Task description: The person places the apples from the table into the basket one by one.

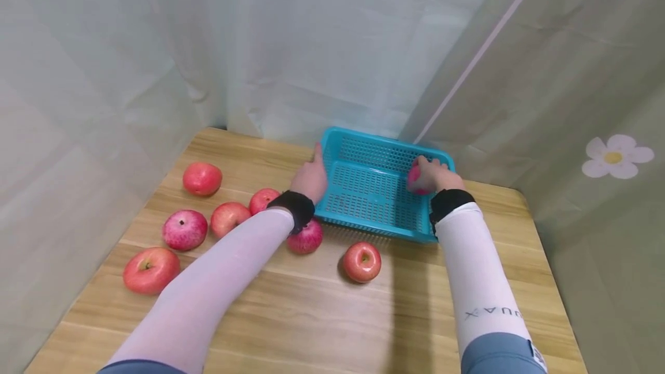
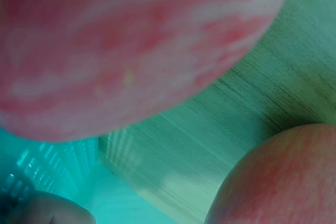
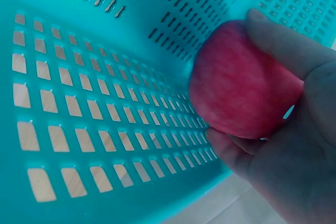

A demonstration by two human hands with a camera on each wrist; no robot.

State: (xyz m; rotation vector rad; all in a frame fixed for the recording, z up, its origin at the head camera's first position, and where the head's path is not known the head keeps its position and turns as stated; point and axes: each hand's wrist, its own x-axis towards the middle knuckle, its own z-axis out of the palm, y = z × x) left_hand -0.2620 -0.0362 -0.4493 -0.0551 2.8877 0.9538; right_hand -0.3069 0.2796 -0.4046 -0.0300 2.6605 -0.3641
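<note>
My right hand [image 1: 433, 176] grips a pinkish-red apple [image 3: 241, 82] inside the turquoise plastic basket [image 1: 376, 225], near its right end. Thumb and fingers curve around the fruit, which is close to the perforated wall in the right wrist view. My left hand [image 1: 310, 180] holds the basket's left rim, one finger pointing forward along it. In the left wrist view a fingertip [image 2: 52, 209] shows against the basket's inside. Beneath the left wrist lies a dark pink apple [image 1: 305, 238], partly covered by the arm. Another red apple [image 1: 362, 262] stands in front of the basket.
Several more apples lie at the left of the wooden table [image 1: 322, 328], including a red one [image 1: 202, 179], a dark pink one [image 1: 185, 229] and a large red one [image 1: 151, 270]. Pale curtains [image 1: 332, 45] hang behind the basket and along both sides.
</note>
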